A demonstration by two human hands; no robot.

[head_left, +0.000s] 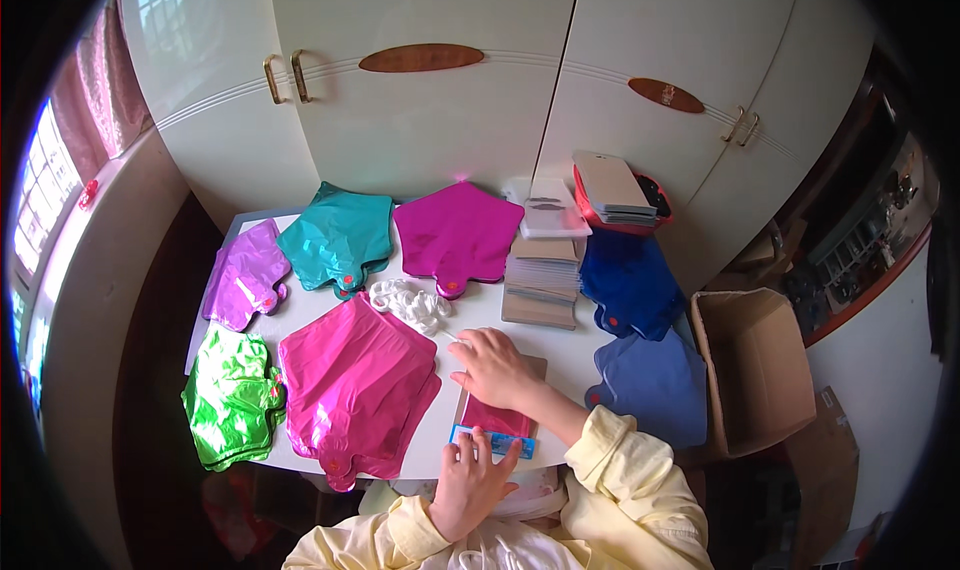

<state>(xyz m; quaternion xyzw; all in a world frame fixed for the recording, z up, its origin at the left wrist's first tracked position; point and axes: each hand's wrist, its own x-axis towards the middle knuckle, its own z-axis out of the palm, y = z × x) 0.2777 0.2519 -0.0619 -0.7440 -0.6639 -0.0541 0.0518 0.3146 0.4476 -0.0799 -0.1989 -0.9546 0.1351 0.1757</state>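
Observation:
A flat clear bag with a blue printed strip [520, 447] lies at the table's front edge. Inside it are a folded magenta foil balloon [497, 419] and a grey-brown card. My left hand [470, 490] rests its spread fingertips on the blue strip and the bag's lower end. Over the bag's upper part lies my right hand [500, 370], fingers stretched to the left, thumb apart. A white cord [408, 304] lies bunched just beyond, and one strand reaches toward my right fingertips. Left of the bag is a stack of large flat pink foil star balloons [360, 385].
More flat foil balloons lie around: green [232, 395], lilac [245, 275], teal [340, 235], purple [458, 232], dark blue [630, 280] and grey-blue [655, 385]. Stacked cards [540, 288], a white plastic box [545, 208] and a red basket [590, 198] stand behind. A cardboard box [750, 370] is right.

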